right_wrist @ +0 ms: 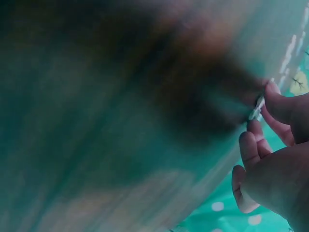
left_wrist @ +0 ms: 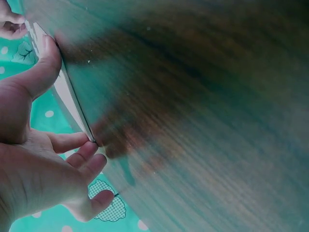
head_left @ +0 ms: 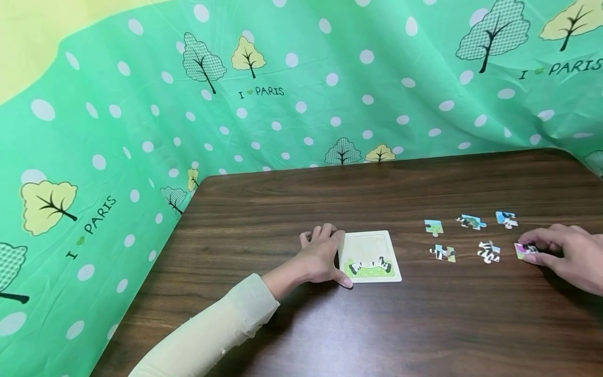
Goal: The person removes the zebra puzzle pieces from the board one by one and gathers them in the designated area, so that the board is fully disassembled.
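At the middle of the table lies a square wooden puzzle board (head_left: 365,246) with a pale rim; zebra legs on green grass are printed along the near part of its recess. My left hand (head_left: 321,256) holds the board's left side, thumb at the near corner and index finger at the far one. In the left wrist view the same hand (left_wrist: 43,145) spans the board's edge (left_wrist: 69,99). Over at the right, my right hand (head_left: 572,254) pinches a puzzle piece (head_left: 520,251) with pink, green and black on it, between thumb and fingers, partly hidden by them.
Between the hands, several loose puzzle pieces lie in two rows, among them a green one (head_left: 434,227), a zebra-striped one (head_left: 489,252) and a blue one (head_left: 506,219). A green dotted cloth (head_left: 292,125) hangs behind the dark wooden table (head_left: 264,209).
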The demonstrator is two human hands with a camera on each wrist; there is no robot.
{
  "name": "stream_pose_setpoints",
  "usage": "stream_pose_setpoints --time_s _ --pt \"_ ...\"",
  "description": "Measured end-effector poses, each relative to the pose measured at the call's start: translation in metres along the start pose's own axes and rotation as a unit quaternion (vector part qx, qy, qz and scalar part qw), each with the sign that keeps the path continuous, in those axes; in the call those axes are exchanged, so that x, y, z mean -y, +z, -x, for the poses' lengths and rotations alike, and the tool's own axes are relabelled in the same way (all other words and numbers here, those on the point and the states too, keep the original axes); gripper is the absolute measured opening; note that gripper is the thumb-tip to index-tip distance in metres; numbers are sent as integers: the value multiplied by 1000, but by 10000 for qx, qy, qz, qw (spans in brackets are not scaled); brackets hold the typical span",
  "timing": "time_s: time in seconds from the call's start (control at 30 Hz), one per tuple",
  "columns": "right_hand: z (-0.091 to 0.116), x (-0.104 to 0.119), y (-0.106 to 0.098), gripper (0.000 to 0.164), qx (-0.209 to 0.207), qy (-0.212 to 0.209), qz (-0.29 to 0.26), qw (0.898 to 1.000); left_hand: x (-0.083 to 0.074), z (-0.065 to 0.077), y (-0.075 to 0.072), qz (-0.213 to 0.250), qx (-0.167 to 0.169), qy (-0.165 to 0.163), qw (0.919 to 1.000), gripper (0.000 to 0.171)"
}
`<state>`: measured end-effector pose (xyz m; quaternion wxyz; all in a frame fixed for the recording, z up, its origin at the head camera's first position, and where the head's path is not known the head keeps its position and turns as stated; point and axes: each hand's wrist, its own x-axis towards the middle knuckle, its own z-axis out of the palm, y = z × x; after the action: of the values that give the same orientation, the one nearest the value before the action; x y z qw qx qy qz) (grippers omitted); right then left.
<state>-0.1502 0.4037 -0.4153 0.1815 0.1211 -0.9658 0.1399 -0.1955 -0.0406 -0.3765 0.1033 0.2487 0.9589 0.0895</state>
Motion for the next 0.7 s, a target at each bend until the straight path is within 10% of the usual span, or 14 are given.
stream_pose_setpoints --time_s 0.2,0.43,0.7 --pt "-18 27 -5 27 423 377 167 9983 2 1 -1 58 -10 4 10000 94" --pt "-46 96 11 35 3 -811 -909 9926 3 1 0 32 10 -8 10000 92" --pt "-61 185 39 43 1116 -1450 -1502 9716 3 -1 1 -77 -30 19 10000 94"
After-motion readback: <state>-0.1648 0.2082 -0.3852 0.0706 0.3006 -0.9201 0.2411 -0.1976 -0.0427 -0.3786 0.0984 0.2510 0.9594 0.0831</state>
